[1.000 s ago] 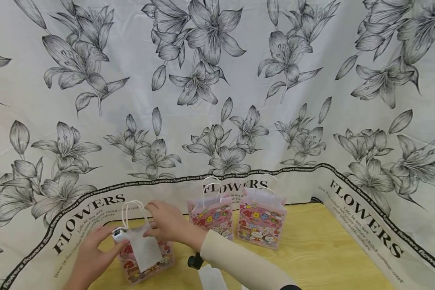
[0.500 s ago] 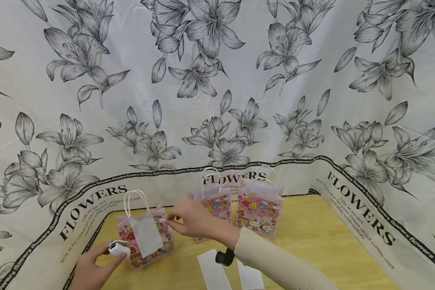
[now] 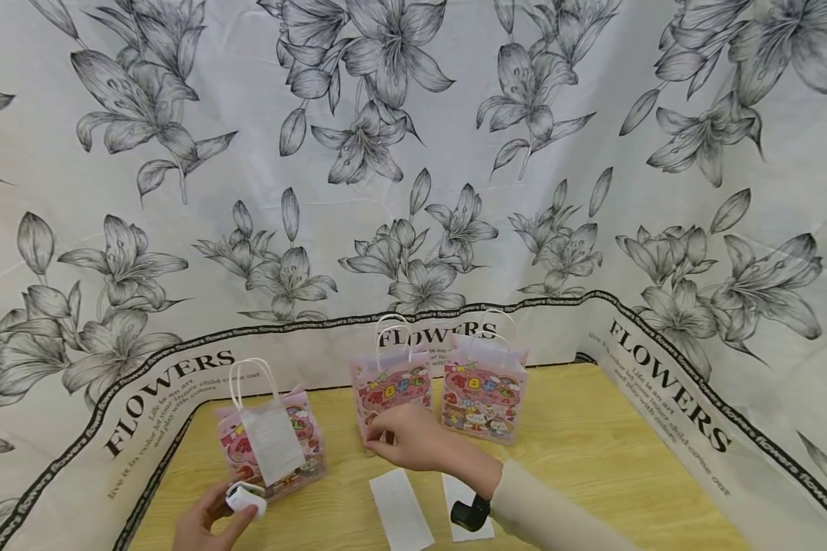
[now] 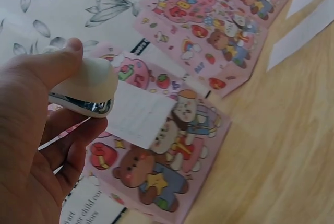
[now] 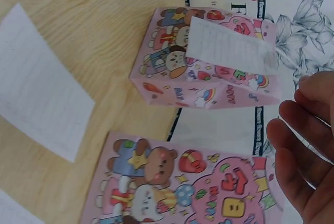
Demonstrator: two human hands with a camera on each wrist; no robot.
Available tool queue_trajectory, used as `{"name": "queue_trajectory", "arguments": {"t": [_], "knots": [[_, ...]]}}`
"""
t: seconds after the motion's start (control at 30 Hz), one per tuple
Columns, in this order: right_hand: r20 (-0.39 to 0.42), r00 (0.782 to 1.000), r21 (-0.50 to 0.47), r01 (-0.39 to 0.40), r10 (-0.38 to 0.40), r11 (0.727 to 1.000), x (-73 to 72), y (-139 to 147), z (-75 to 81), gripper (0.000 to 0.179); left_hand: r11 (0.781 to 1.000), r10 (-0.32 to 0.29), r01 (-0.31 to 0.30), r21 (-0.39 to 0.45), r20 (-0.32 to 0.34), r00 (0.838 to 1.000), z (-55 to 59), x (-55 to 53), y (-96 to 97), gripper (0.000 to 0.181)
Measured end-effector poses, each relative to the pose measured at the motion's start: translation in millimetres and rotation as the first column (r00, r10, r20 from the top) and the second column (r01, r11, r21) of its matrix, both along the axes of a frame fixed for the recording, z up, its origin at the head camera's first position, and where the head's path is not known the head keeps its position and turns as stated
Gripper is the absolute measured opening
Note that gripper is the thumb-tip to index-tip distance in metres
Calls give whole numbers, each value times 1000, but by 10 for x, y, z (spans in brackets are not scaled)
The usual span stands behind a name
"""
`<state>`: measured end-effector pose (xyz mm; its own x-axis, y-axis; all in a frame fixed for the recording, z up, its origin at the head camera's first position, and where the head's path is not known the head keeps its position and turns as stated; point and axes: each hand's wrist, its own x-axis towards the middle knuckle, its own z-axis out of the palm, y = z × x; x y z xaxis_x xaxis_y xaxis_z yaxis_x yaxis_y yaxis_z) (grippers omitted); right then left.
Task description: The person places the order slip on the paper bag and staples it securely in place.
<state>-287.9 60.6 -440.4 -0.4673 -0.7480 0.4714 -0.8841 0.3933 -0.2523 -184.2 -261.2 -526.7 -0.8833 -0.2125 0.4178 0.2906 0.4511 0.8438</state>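
Observation:
My left hand point(image 3: 207, 524) holds a small white stapler point(image 3: 246, 501) between thumb and fingers, in front of the left pink cartoon gift bag point(image 3: 308, 428). A white paper slip point(image 3: 272, 448) hangs on that bag's front, just below its white handles. The left wrist view shows the stapler point(image 4: 86, 85) close up, apart from the slip. My right hand point(image 3: 423, 440) hovers in front of the middle gift bag point(image 3: 391, 386), covering its lower part. In the right wrist view its fingers point(image 5: 292, 179) are loosely bent, with nothing in them.
A third pink gift bag point(image 3: 484, 390) stands at the right of the middle one. Two more paper slips point(image 3: 401, 511) lie on the wooden table point(image 3: 593, 451) near the front; the right forearm partly covers one. A flower-printed cloth point(image 3: 413, 153) hangs behind and at both sides.
My right hand has left the top of the left bag and moved right, to before the middle bag. The stapler in my left hand has come down from the slip's top towards me.

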Motion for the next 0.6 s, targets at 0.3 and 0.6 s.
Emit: {"name": "queue_trajectory", "arguments": {"t": [0.3, 0.6], "knots": [[178, 983, 10, 44, -45, 999, 49, 252, -274, 6, 971, -164, 131, 202, 155, 974, -307, -15, 112, 50], [349, 933, -18, 98, -86, 995, 19, 415, -511, 8, 949, -268, 267, 166, -21, 963, -682, -53, 226, 39]]}}
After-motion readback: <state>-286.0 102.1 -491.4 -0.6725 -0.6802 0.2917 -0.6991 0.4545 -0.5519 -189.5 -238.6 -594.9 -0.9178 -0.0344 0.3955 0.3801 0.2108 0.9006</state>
